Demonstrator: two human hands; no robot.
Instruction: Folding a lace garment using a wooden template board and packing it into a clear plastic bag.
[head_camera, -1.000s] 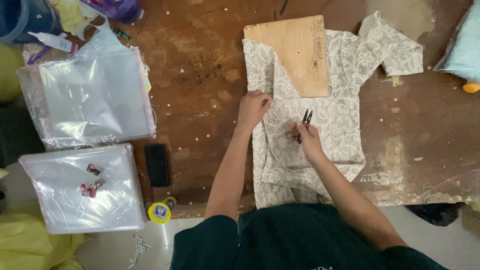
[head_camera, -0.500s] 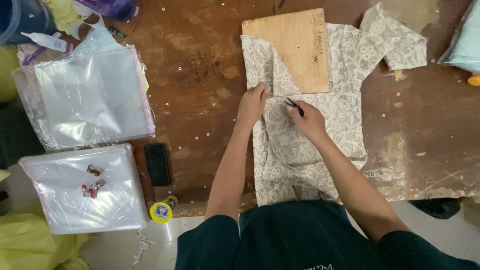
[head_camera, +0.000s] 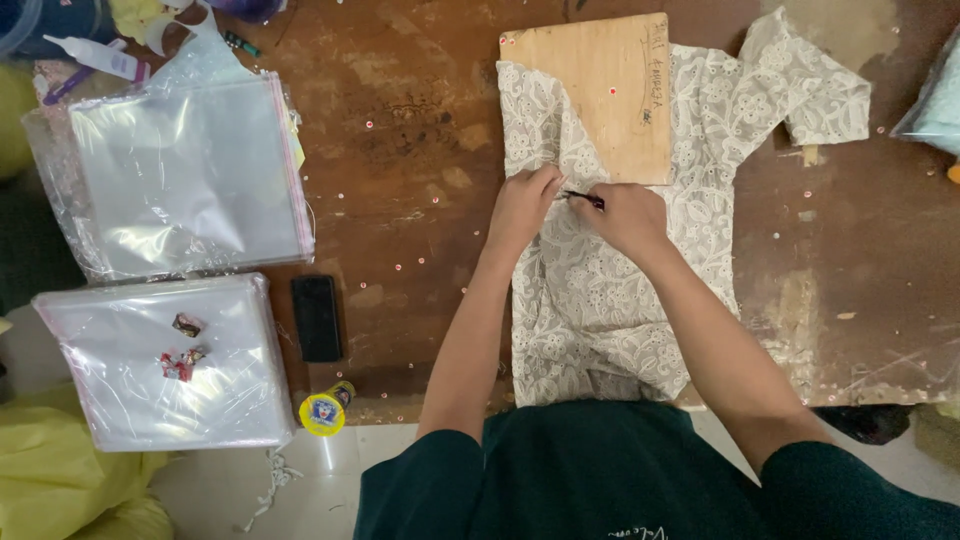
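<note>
White lace short-sleeved garment (head_camera: 640, 300) lies flat right of frame centre on worn brown wooden table (head_camera: 420, 150); plain plywood folding board (head_camera: 600, 90) rests on its upper half. Left hand (head_camera: 522, 205) pinches the fabric just below the board's lower edge. Right hand (head_camera: 625, 215) is closed around a small dark tool (head_camera: 583, 198), possibly snips. Step looks like trimming or fastening; next needs fabric kept taut.

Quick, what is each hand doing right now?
Left hand: pinching the white lace garment.
Right hand: closed on a small dark tool.
</note>
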